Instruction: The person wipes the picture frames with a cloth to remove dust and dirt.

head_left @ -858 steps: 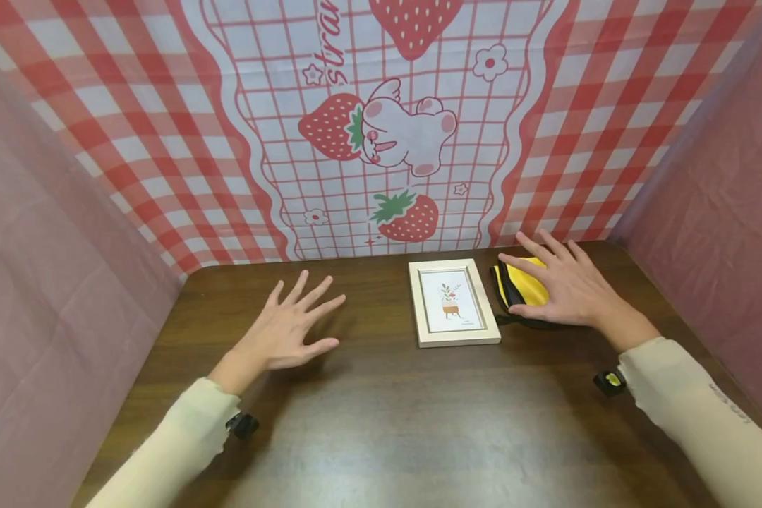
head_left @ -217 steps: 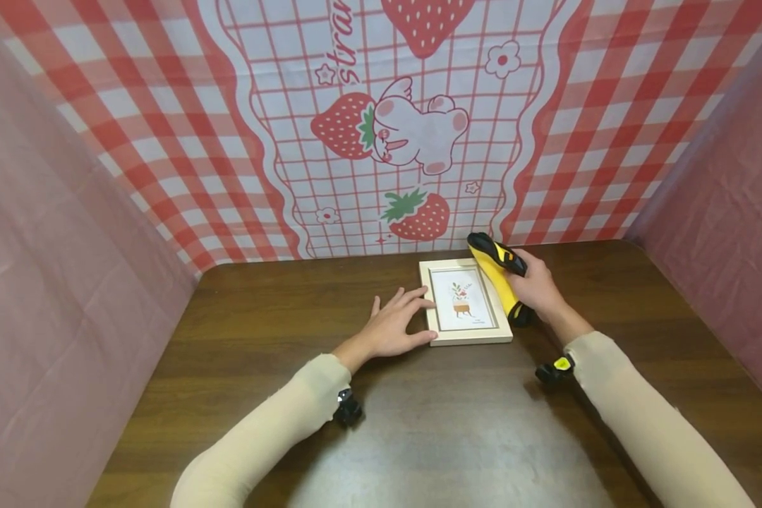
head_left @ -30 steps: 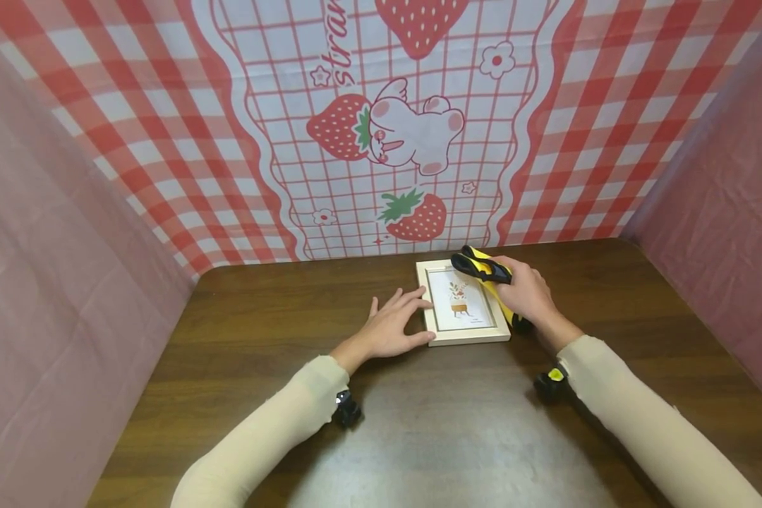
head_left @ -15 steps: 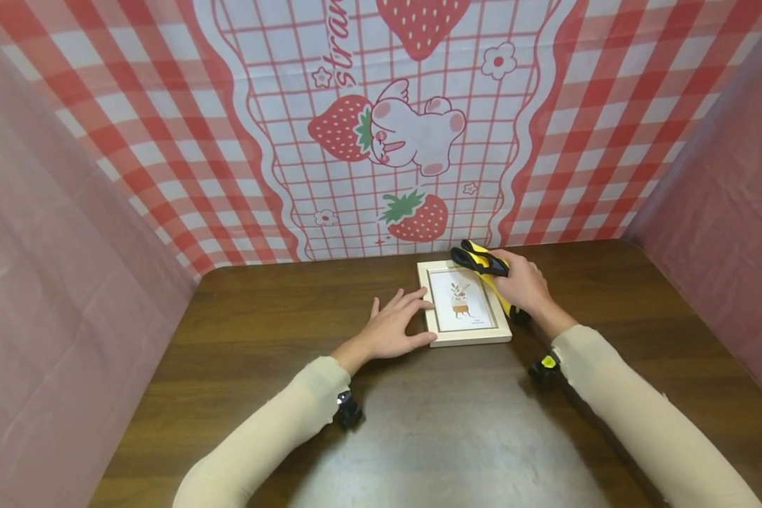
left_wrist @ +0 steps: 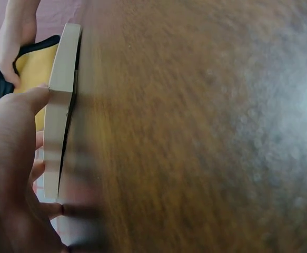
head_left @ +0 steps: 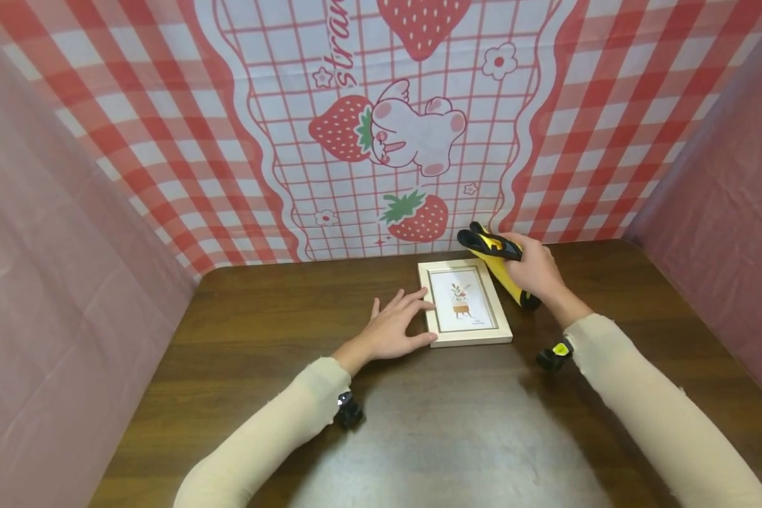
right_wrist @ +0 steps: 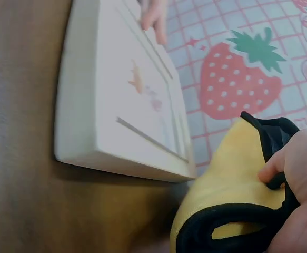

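A cream picture frame (head_left: 504, 321) with a plant print lies face up on the wooden table in the head view. My left hand (head_left: 392, 330) rests on its left border with fingers spread; in the left wrist view the thumb touches the frame's edge (left_wrist: 63, 63). A folded yellow cloth (head_left: 503, 270) with black trim is gripped by my right hand (head_left: 535, 268), beside the frame's upper right corner. From the right wrist, the cloth (right_wrist: 232, 168) bulges out below the fingers, close to the frame's corner (right_wrist: 142, 163). Part of the right fingers is hidden behind the cloth.
The dark wooden table (head_left: 279, 310) backs onto a red-and-white checked curtain (head_left: 184, 127) printed with strawberries. Pink cloth walls (head_left: 51, 282) stand at the left and right sides.
Over the last second my right hand has drawn the cloth up and rightward off the frame's top right. Earlier, the cloth lay on the table and my left hand was away from the frame.
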A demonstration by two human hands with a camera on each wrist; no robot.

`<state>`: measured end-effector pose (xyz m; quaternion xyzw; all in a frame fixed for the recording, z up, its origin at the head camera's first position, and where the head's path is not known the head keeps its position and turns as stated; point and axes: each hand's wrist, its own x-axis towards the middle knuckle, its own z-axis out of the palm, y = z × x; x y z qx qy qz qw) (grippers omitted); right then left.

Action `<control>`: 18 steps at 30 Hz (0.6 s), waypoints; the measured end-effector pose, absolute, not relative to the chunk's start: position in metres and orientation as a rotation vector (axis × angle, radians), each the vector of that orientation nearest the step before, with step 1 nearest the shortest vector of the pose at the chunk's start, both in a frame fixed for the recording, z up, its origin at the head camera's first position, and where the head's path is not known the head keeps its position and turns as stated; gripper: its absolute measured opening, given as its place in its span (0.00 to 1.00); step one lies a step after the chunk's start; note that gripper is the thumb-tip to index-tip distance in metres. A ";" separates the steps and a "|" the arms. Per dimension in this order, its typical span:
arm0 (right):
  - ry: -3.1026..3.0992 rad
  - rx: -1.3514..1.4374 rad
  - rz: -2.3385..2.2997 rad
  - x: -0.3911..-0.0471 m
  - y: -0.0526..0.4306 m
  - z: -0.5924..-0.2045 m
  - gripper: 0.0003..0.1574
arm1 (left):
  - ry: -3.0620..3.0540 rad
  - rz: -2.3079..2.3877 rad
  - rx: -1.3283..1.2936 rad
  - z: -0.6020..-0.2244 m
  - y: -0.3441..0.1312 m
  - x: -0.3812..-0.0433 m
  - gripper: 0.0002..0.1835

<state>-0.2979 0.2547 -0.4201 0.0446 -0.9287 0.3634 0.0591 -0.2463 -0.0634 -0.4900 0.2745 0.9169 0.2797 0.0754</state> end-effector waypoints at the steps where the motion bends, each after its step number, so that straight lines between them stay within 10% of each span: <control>1: -2.804 0.143 1.101 -0.298 0.256 -0.417 0.34 | 2.750 0.841 0.820 -0.492 -0.063 -0.247 0.33; 18: -2.820 0.193 1.040 -0.298 0.253 -0.414 0.36 | 2.748 0.824 0.840 -0.480 -0.065 -0.240 0.34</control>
